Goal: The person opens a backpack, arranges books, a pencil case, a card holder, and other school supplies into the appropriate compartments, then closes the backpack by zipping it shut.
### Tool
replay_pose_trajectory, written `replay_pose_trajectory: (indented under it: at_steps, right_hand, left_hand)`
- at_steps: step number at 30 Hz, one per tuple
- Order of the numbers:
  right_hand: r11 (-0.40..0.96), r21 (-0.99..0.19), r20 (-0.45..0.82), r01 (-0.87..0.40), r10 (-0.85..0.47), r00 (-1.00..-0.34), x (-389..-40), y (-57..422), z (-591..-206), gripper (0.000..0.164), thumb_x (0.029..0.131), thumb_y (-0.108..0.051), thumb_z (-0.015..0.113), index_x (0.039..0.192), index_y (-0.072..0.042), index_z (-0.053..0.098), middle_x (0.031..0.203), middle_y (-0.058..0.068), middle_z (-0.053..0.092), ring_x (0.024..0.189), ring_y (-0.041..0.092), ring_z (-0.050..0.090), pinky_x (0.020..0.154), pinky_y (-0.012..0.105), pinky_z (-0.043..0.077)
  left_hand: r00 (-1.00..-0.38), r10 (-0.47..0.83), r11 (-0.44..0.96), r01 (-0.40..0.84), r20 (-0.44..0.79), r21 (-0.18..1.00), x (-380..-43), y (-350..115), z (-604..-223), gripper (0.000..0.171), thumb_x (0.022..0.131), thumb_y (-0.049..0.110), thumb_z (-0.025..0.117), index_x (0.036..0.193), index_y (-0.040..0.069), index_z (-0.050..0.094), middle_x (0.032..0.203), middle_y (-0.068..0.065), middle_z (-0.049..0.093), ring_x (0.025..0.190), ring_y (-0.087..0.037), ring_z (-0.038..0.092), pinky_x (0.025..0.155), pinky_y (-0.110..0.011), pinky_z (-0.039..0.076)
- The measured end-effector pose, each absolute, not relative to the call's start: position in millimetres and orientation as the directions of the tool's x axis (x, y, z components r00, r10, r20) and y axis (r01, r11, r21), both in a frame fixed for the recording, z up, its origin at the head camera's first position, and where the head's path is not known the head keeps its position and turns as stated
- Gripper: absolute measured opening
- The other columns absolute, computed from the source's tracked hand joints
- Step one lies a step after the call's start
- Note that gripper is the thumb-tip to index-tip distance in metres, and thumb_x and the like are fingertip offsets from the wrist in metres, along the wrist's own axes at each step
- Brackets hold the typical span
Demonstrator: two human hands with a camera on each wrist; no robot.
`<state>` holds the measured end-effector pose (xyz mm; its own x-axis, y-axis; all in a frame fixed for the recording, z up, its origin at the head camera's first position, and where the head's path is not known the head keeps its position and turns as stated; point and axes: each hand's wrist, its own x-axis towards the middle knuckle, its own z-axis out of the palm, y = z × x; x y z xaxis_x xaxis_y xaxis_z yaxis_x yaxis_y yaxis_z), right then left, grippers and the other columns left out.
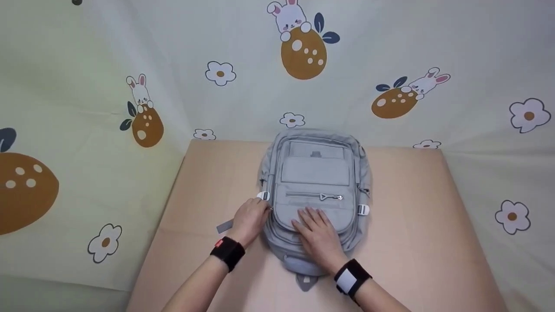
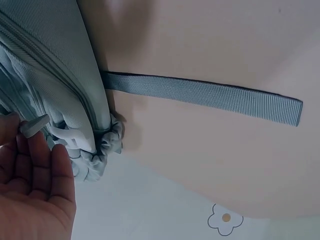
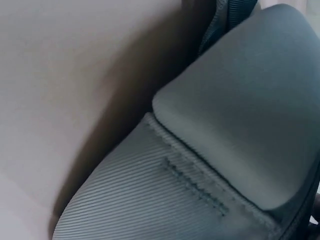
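A grey backpack (image 1: pixel 316 171) lies front side up, its front panel facing me. At its left side my left hand (image 1: pixel 252 219) pinches a small grey zipper pull (image 2: pixel 34 126) between thumb and finger. My right hand (image 1: pixel 320 236) rests flat on the lower front panel, fingers extended. Above that hand runs a short pocket zipper (image 1: pixel 303 195) with a metal pull. A grey webbing strap (image 2: pixel 205 95) sticks out from the bag's left side, beneath my left wrist. The right wrist view takes in only grey padded fabric (image 3: pixel 240 105) and a ribbed part of the bag.
The bag lies on a tan tabletop (image 1: pixel 416 225). Pale cloth (image 1: pixel 243 39) printed with rabbits and flowers hangs behind and at both sides. White buckles (image 1: pixel 363 210) sit on the bag's sides. A grey loop tab (image 1: pixel 307 282) extends from its near end.
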<state>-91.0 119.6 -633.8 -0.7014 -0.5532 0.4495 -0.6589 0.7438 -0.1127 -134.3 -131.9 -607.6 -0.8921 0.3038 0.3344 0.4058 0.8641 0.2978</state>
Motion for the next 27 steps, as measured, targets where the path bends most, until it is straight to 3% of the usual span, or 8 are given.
replay_pose_trajectory:
  at_steps: [4, 11, 19, 27]
  right_hand:
    - [0.693, -0.165, 0.546, -0.701, -0.528, -0.65, -91.2, 133.7, -629.4, 0.034, 0.098, -0.028, 0.065, 0.13, -0.015, 0.071, 0.143, 0.012, 0.059, 0.137, 0.036, 0.05, 0.114, 0.057, 0.032]
    - [0.668, -0.198, 0.665, -0.718, -0.447, -0.599, -93.4, 181.7, -622.3, 0.031, 0.095, -0.017, 0.066, 0.124, -0.007, 0.073, 0.135, 0.016, 0.064, 0.13, 0.042, 0.055, 0.107, 0.062, 0.038]
    - [0.664, -0.22, 0.653, -0.715, -0.444, -0.614, -95.2, 214.4, -628.6, 0.036, 0.088, -0.016, 0.076, 0.124, -0.011, 0.075, 0.137, 0.016, 0.063, 0.127, 0.041, 0.057, 0.101, 0.055, 0.046]
    - [0.67, -0.198, 0.665, -0.715, -0.445, -0.6, -97.1, 214.1, -634.0, 0.037, 0.083, -0.016, 0.083, 0.12, -0.016, 0.077, 0.135, 0.016, 0.064, 0.124, 0.041, 0.059, 0.096, 0.057, 0.049]
  left_hand:
    - [-0.892, 0.297, 0.856, 0.408, 0.342, 0.319, -133.4, -133.2, -610.5, 0.007, 0.094, 0.013, 0.073, 0.093, 0.01, 0.067, 0.087, -0.005, 0.063, 0.077, -0.024, 0.06, 0.066, -0.039, 0.049]
    - [-0.881, 0.294, 0.841, 0.422, 0.37, 0.338, -132.3, -135.5, -613.3, 0.009, 0.093, 0.011, 0.074, 0.092, 0.01, 0.066, 0.087, -0.005, 0.063, 0.076, -0.024, 0.059, 0.066, -0.039, 0.049]
    - [-0.881, 0.289, 0.827, 0.427, 0.374, 0.366, -131.3, -137.2, -611.9, 0.009, 0.093, 0.01, 0.075, 0.094, 0.009, 0.066, 0.09, -0.005, 0.064, 0.078, -0.025, 0.06, 0.067, -0.039, 0.05]
    - [-0.903, 0.264, 0.805, 0.4, 0.339, 0.438, -127.4, -136.0, -607.2, 0.009, 0.093, 0.008, 0.074, 0.096, 0.008, 0.066, 0.091, -0.003, 0.065, 0.082, -0.023, 0.061, 0.07, -0.039, 0.052]
